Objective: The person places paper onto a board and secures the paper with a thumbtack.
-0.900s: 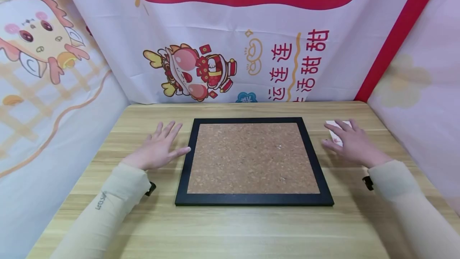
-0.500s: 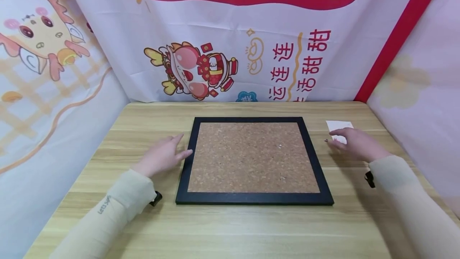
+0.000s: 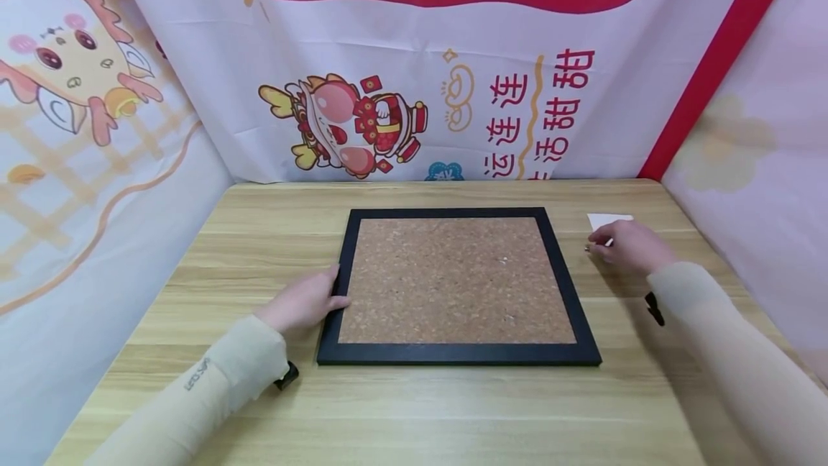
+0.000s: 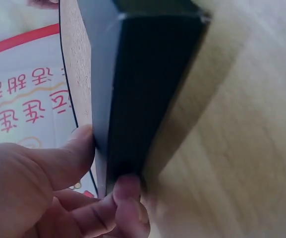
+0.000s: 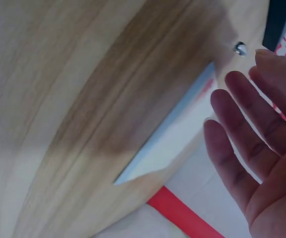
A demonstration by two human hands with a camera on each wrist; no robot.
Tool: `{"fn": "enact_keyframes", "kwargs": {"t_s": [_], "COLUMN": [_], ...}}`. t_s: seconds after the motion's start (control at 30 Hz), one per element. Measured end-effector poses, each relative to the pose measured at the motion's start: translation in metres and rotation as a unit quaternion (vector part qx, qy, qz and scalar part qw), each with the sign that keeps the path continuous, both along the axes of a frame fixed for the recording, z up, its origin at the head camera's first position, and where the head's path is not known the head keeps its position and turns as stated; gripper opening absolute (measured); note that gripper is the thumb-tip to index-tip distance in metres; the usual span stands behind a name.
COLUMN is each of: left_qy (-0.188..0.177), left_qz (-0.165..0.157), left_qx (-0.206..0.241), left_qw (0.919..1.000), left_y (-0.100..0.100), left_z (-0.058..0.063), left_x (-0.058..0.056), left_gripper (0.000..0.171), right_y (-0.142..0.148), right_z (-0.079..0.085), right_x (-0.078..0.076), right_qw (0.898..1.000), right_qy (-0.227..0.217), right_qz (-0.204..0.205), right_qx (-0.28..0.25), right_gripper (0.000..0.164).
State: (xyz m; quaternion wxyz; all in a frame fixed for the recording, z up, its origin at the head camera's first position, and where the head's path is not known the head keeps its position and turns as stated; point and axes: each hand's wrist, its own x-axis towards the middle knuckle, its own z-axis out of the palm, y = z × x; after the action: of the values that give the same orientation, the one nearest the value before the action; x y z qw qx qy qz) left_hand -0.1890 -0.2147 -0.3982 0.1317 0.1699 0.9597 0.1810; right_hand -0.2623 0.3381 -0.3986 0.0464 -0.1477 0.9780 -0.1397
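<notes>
Early stage, by the look of it: steadying the cork board, flat at the middle of the wooden table, while reaching for a pushpin; left hand pinching the board's black frame at its left edge, thumb on top, fingertips curled at the side; right hand hovering with straight, spread fingers over a white card, pin just beside the fingertips; next move likely calling for a fine fingertip pinch on so small a pin; readable on the left sleeve: "LEOSAY", roughly; on the backdrop banner: "运连连", "甜甜".
</notes>
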Motion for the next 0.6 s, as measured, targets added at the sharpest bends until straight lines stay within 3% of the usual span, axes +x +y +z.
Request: {"fn": "enact_keyframes", "kwargs": {"t_s": [0.17, 0.4, 0.6], "left_qy": [-0.014, -0.025, -0.037], "left_qz": [-0.002, 0.009, 0.016], "left_qx": [0.040, 0.043, 0.055], "left_qw": [0.9991, 0.9987, 0.9977], "left_y": [-0.003, -0.004, -0.002], "left_z": [-0.006, -0.010, -0.009], "left_x": [-0.004, -0.008, -0.007], "left_gripper": [0.060, 0.061, 0.059], "right_y": [0.000, 0.021, 0.048], "right_z": [-0.004, -0.006, -0.010], "right_x": [-0.008, -0.024, -0.037], "right_qw": [1.000, 1.000, 0.997], "right_qy": [-0.005, 0.005, 0.012], "right_qz": [-0.008, -0.007, -0.079], "right_qx": [0.008, -0.002, 0.008], "right_gripper": [0.021, 0.016, 0.027]}}
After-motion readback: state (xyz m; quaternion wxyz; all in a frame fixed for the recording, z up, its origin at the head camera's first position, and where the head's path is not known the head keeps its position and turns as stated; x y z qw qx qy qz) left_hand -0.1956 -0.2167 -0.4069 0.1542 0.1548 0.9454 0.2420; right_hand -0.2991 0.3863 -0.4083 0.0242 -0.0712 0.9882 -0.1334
